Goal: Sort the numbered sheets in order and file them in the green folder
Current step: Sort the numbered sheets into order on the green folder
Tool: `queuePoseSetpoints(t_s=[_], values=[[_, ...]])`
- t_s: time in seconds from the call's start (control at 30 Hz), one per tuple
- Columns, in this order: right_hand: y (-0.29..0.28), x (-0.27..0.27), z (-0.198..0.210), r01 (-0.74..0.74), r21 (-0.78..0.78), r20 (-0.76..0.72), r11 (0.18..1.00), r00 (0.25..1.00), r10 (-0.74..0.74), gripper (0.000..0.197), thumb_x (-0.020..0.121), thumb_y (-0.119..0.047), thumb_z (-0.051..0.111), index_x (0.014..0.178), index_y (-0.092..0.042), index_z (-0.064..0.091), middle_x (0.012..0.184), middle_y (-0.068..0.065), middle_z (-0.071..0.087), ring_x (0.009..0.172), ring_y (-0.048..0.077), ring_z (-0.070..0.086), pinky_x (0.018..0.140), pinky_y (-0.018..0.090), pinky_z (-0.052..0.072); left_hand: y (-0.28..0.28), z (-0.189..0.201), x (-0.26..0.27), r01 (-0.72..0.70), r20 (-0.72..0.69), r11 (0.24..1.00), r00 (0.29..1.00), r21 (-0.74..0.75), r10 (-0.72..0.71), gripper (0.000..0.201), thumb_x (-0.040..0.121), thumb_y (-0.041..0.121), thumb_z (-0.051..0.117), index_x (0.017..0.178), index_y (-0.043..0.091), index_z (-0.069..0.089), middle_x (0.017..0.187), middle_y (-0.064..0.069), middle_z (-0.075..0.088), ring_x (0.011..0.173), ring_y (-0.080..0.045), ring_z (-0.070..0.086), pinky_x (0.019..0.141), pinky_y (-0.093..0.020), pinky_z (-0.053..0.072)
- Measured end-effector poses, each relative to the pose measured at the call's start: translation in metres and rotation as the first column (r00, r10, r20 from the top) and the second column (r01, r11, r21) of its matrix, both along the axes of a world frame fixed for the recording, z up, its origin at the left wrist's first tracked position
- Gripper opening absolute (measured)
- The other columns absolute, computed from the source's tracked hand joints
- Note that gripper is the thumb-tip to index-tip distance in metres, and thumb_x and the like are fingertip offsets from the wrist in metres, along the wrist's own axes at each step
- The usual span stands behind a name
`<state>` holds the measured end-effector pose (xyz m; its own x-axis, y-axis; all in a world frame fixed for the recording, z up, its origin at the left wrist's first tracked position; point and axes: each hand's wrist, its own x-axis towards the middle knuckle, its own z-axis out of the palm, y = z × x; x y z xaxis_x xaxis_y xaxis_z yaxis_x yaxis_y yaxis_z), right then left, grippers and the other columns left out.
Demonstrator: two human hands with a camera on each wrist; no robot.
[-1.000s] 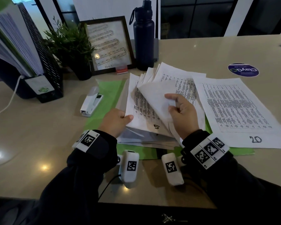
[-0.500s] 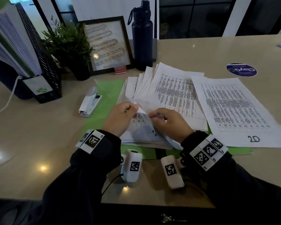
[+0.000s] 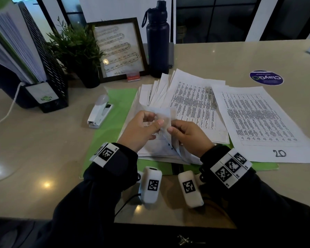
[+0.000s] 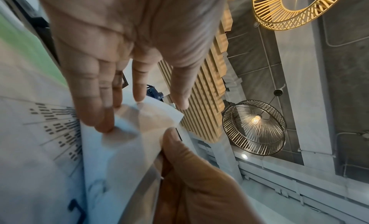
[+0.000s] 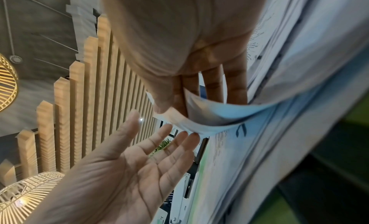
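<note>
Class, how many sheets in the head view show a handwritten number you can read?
1: the sheet marked 20, lying flat at the right. The fanned stack may hide other numbers.

A handwritten 20 stood at the bottom of the printed sheet (image 3: 258, 122) on the right — the round blue sticker (image 3: 266, 77) beyond it read ClayGO, upside down. Other print was too small to read.

Dim head view, glare spots on table (image 3: 34, 149), glowing pendant lamps (image 4: 255, 120), blurred wrist views
</note>
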<state>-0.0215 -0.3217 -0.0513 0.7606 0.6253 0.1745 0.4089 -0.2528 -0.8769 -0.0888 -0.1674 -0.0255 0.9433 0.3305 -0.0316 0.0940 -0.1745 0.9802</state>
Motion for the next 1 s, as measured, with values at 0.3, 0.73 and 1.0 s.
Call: queuePoseSetpoints(t_s=[0.3,0.73,1.0], values=[[0.000,-0.001,0.003,0.002,0.059,-0.034,0.998,0.999,0.000,0.022,0.098,-0.018,0.045,0.096,-0.025,0.066,0.060,-0.027,0.062,0.064,-0.007,0.057,0.071,0.025,0.047,-0.007,0.000,0.001,-0.008,-0.021,1.000,1.000,0.028,0.008,0.051,0.080,0.028,0.071,0.122,0.018,0.045,0.122,-0.002,0.052,0.105,-0.024,0.062,0.077,-0.035,0.057],[0.000,-0.004,0.003,0.114,0.084,-0.063,0.990,0.992,-0.109,0.017,0.083,-0.028,0.068,0.100,-0.028,0.064,0.084,-0.017,0.063,0.076,0.001,0.056,0.078,0.023,0.046,-0.015,0.001,0.001,0.004,0.040,1.000,0.999,0.011,-0.004,0.022,0.086,0.016,0.065,0.104,0.011,0.053,0.105,-0.010,0.064,0.094,-0.023,0.066,0.077,-0.036,0.058],[-0.001,-0.006,0.007,0.105,0.135,-0.179,0.985,0.981,-0.080,0.029,0.079,-0.032,0.069,0.105,-0.019,0.067,0.087,-0.010,0.068,0.076,0.000,0.062,0.073,0.021,0.052,-0.012,0.001,0.000,0.043,0.048,0.999,0.998,-0.034,-0.041,0.023,0.080,0.019,0.071,0.098,0.024,0.058,0.104,-0.008,0.066,0.097,-0.023,0.066,0.076,-0.035,0.058]])
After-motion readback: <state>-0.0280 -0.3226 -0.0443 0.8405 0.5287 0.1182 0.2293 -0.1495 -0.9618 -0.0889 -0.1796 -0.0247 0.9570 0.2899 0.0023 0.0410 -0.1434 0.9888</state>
